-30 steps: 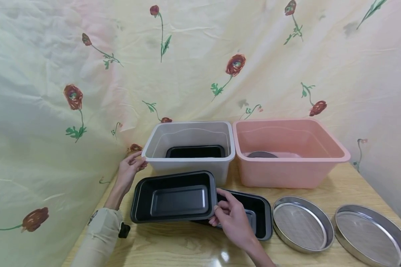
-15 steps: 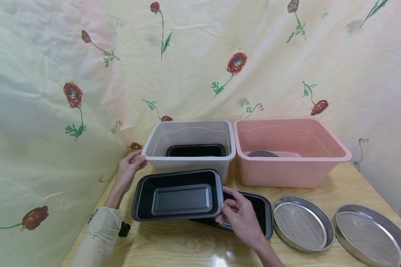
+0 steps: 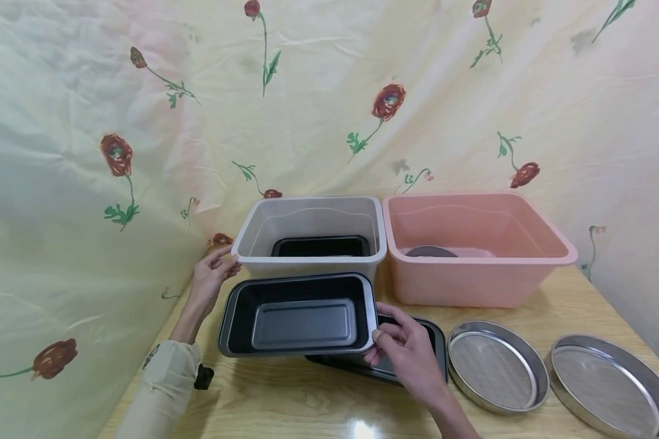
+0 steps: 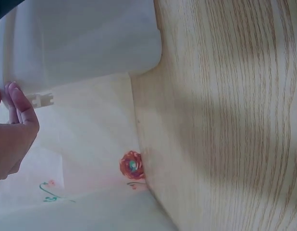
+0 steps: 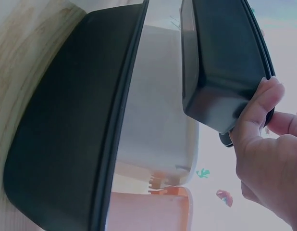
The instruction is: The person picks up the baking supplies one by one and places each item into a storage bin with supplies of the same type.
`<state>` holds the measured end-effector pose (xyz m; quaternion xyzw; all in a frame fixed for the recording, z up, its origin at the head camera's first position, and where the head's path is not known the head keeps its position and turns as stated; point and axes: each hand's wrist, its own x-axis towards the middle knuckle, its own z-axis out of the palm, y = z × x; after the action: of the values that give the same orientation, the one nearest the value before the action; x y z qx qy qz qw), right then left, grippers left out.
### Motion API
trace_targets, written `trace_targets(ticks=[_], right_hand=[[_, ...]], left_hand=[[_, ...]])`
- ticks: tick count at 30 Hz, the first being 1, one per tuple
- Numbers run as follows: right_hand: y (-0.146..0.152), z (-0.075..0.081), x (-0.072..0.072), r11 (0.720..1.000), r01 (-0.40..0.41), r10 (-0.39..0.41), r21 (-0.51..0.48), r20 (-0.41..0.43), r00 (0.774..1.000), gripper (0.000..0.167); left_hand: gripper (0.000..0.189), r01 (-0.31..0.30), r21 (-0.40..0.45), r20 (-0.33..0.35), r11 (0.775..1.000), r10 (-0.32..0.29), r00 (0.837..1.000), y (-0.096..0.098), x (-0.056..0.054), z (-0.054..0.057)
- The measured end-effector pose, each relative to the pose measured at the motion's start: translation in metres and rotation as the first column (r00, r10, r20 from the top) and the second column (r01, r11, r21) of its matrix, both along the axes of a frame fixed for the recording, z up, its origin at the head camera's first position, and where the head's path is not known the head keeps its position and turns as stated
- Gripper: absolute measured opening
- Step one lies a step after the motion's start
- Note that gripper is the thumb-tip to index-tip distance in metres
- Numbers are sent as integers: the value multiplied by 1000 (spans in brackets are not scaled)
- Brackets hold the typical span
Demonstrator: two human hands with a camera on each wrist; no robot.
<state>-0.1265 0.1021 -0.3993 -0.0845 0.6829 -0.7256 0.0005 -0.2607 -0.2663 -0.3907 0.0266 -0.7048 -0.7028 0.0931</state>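
My right hand (image 3: 409, 352) pinches the right end rim of a black loaf pan (image 3: 304, 323), thumb on top and fingers beneath. The pan hangs raised and tilted in front of the pale grey bin (image 3: 307, 261), its hollow towards the head view. In the right wrist view its dark outer wall (image 5: 228, 62) shows above the fingers. My left hand (image 3: 210, 281) grips the grey bin's front left corner at the rim; the left wrist view shows fingers (image 4: 24, 108) curled under it. A second black loaf pan (image 5: 67, 125) stands on the table, partly hidden behind the lifted one.
Another black pan (image 3: 323, 246) lies inside the grey bin. To its right stands a pink bin (image 3: 472, 283) holding a round metal piece (image 3: 431, 251), partly hidden. Two round metal sieves (image 3: 500, 369) lie at the right of the wooden table (image 3: 285, 402). A flowered cloth (image 3: 318, 122) hangs behind.
The loaf pan in my right hand has moved right and slightly up, covering more of the pan on the table. My left hand keeps its place on the bin corner.
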Motion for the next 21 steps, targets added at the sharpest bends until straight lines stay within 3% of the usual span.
trace_targets(ticks=[21], right_hand=[[27,13,-10,999,31,-33,-27,-106,994,47]], left_hand=[[44,-7,56,-21,998,8,1000,2,-1,-2]])
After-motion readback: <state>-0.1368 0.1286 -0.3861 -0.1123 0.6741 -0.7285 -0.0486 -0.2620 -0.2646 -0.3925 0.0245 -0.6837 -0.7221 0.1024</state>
